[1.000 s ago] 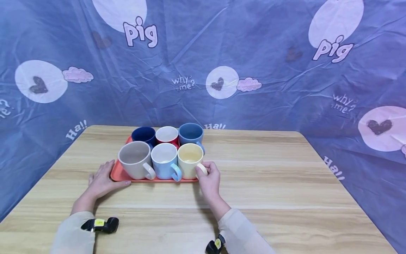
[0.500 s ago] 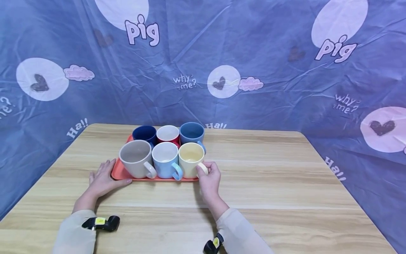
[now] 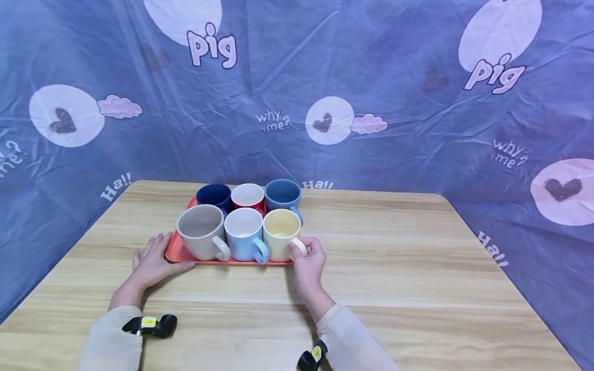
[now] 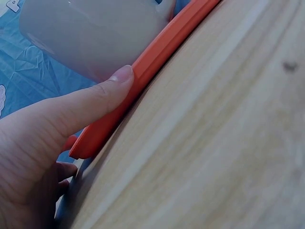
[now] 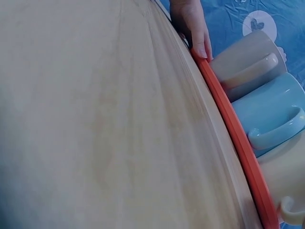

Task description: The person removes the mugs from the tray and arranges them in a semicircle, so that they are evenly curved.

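My right hand (image 3: 310, 263) pinches the handle of a pale yellow mug (image 3: 277, 247), which stands at the front right of an orange-red tray (image 3: 174, 251). At the tray's front left corner rests my left hand (image 3: 153, 263). Its thumb (image 4: 102, 98) lies along the front rim and its fingers extend beside the left edge. A large grey mug (image 3: 197, 245) and a light blue mug (image 3: 241, 245) fill the rest of the front row. Behind them stand a dark blue mug (image 3: 212, 197), a red mug with white inside (image 3: 248, 196) and a medium blue mug (image 3: 283, 195).
The tray sits on a wood-grain table (image 3: 394, 268), toward its back left. A blue printed cloth (image 3: 394, 62) hangs behind the table and along its sides. The mugs stand close together with their handles turned toward the front right.
The head view has shifted slightly, so everything sits a little further right in it. Both hands, the tray and the mugs keep the same places relative to each other.
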